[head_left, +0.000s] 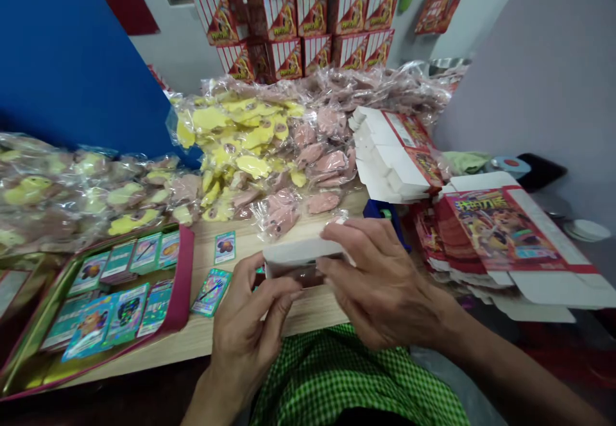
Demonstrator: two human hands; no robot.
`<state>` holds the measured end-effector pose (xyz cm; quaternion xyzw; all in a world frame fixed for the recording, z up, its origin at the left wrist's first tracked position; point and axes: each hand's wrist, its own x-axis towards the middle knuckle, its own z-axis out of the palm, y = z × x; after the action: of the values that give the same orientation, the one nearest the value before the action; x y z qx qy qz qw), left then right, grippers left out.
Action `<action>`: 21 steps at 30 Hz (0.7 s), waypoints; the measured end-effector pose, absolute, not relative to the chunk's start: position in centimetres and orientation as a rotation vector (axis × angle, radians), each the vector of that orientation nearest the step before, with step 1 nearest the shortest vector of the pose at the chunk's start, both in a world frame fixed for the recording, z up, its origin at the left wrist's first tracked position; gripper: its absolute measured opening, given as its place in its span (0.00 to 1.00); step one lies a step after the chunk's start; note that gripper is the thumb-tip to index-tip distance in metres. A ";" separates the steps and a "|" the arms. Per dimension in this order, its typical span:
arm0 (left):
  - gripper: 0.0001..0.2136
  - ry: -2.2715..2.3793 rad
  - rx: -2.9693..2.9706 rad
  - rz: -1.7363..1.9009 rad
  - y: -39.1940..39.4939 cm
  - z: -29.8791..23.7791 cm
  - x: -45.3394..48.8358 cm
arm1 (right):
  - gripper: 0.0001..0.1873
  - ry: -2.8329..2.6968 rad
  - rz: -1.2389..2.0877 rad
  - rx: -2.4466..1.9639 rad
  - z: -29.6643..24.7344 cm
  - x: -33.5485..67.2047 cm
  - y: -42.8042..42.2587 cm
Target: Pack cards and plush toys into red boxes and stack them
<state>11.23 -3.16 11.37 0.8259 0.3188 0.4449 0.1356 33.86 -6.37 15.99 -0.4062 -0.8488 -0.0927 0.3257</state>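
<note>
Both the left hand (245, 326) and right hand (385, 278) grip a small white cardboard box (293, 255) in curled fingers over the pale wooden desk (315, 314), where squeezing too hard could buckle it.

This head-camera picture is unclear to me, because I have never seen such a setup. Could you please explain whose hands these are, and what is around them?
There is no machine here. The camera sits on a person's head, looking forward and down, so the left hand and right hand are the wearer's own. Between them they hold a small white box. On the wooden table, to the left, a pink-edged tray holds piles of cards. Beyond the hands lie yellow pieces and pink pieces in clear plastic bags. To the right are flattened red-and-white cartons; red boxes are stacked at the back.
</note>
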 end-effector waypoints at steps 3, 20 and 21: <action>0.09 0.959 2.335 1.359 -2.6 9.1 11.2 | 0.17 -2.301 -0.164 -1.137 13.7 34.0 -6.2; 0.10 1.034 1.738 1.565 -3.8 4.5 12.7 | 0.28 -1.938 -0.090 -0.905 5.9 34.4 -6.4; 0.11 1.047 1.631 1.583 -3.9 4.7 13.0 | 0.26 -1.942 -0.105 -0.936 6.0 34.3 -6.4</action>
<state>12.99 -3.92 4.67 0.6188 0.3973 0.6005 0.3141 34.30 -6.40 6.03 -0.3824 -0.7933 -0.0427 0.4719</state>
